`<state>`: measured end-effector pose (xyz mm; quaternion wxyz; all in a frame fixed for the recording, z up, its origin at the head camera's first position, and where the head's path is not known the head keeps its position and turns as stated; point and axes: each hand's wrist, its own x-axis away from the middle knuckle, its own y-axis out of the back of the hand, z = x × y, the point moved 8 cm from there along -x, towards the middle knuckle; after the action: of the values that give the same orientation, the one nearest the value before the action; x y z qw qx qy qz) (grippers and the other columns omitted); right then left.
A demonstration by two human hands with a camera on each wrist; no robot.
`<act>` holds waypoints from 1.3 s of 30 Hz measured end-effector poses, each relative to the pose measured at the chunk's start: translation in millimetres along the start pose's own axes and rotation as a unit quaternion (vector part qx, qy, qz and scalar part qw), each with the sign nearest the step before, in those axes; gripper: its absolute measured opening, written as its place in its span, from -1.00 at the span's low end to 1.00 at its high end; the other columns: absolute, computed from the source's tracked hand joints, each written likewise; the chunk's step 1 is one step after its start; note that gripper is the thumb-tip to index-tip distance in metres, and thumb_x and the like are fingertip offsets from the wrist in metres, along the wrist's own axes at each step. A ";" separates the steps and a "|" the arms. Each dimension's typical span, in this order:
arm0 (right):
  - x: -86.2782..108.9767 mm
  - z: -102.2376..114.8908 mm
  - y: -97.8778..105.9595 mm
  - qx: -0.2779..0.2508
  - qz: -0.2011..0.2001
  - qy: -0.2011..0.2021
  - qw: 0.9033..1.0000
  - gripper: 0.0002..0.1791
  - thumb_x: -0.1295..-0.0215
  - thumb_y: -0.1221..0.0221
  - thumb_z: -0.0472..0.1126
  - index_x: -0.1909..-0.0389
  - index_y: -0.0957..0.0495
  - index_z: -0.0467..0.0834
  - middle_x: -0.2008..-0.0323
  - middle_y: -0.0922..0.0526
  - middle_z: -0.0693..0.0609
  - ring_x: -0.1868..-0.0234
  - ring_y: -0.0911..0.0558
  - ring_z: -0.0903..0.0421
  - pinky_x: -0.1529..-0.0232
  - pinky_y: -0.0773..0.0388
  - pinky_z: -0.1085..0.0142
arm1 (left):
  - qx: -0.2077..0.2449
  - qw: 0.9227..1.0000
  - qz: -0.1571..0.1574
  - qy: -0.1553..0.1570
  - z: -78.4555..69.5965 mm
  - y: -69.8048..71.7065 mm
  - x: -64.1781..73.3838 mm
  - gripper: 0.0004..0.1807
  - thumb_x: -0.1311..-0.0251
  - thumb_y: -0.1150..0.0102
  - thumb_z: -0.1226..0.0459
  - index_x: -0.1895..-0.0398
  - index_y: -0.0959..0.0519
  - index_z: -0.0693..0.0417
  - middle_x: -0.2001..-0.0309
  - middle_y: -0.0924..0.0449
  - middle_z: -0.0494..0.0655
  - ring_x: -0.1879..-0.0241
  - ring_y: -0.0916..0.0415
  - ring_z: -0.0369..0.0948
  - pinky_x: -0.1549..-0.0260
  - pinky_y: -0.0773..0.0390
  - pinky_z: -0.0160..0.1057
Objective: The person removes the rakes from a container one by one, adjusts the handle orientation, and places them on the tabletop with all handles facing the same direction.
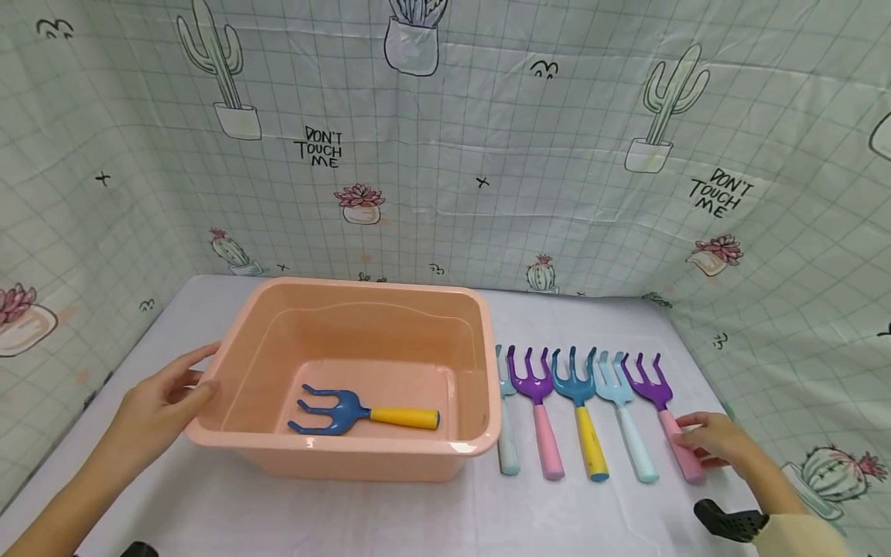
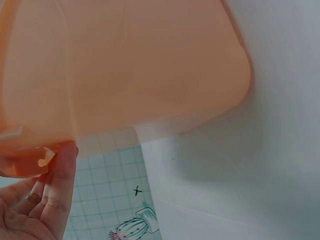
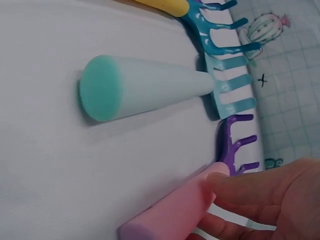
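A peach plastic basin (image 1: 376, 325) stands on the table, and my left hand (image 1: 163, 394) grips its left rim, fingers under the edge. Inside the basin lies a blue hand rake (image 1: 341, 412) with a yellow handle. At the far right of a row of similar rakes, my right hand (image 1: 720, 442) pinches the pink handle (image 3: 175, 210) of a purple hand rake (image 1: 650, 387). That rake still lies along the table; the right wrist view shows my thumb on top of the handle, with other fingers partly hidden below.
Beside the basin lie a pale teal rake (image 1: 508, 433), a purple rake with pink handle (image 1: 543, 418), a blue one with yellow handle (image 1: 585, 418) and a light blue one (image 1: 626, 422). Patterned cloth (image 1: 445, 155) surrounds the white table (image 1: 348, 518) at the back and sides.
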<state>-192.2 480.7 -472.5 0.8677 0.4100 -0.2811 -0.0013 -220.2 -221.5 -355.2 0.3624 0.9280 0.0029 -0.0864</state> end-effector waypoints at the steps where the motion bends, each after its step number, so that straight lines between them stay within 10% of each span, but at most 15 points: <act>1: 0.9 3.0 1.9 0.010 0.001 0.006 1.000 -0.33 -0.19 -0.17 -0.10 -0.12 -0.21 -0.52 0.25 -0.52 -0.29 0.29 -0.52 -0.03 0.32 -0.53 0.19 | -0.001 1.000 -0.001 0.000 0.3 0.0 0.3 -0.44 -0.24 -0.09 0.21 -0.30 -0.29 0.18 0.37 -0.35 -0.84 0.41 -0.44 -0.67 0.52 -0.44 -0.43; 7: 9.2 33.8 18.7 0.059 -0.002 0.051 0.997 -0.36 -0.23 -0.11 -0.09 -0.11 -0.23 -0.53 0.07 -0.43 -0.49 0.18 -0.51 -0.21 0.25 -0.52 0.07 | 0.003 1.000 -0.001 -0.001 0.7 -0.3 0.5 -0.44 -0.25 -0.09 0.21 -0.29 -0.29 0.17 0.35 -0.42 -0.76 0.41 -0.45 -0.66 0.52 -0.45 -0.43; 18: 32.1 126.8 39.4 0.111 -0.017 0.185 0.976 -0.43 -0.34 -0.03 -0.08 -0.11 -0.28 -0.51 -0.01 -0.44 -0.49 0.07 -0.53 -0.26 0.14 -0.52 -0.05 | -0.009 1.000 0.002 0.010 -2.9 -2.6 1.6 -0.45 -0.27 -0.05 0.19 -0.30 -0.28 0.19 0.12 -0.57 0.29 0.41 -0.39 -0.68 0.53 -0.46 -0.40; 39: 103.4 338.8 9.3 0.188 0.011 0.334 0.924 -0.55 -0.25 -0.14 -0.04 -0.05 -0.47 -0.24 0.00 -0.57 -0.18 0.02 -0.55 -0.10 0.07 -0.51 0.01 | 0.001 1.000 0.002 -0.002 -3.5 -2.0 2.3 -0.45 -0.27 -0.06 0.21 -0.30 -0.28 0.19 0.13 -0.58 0.29 0.40 -0.43 -0.66 0.52 -0.46 -0.40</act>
<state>-272.9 222.0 -244.2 0.8185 0.5389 0.0254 0.1976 -217.6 -217.8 -354.3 0.3618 0.9281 0.0004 -0.0876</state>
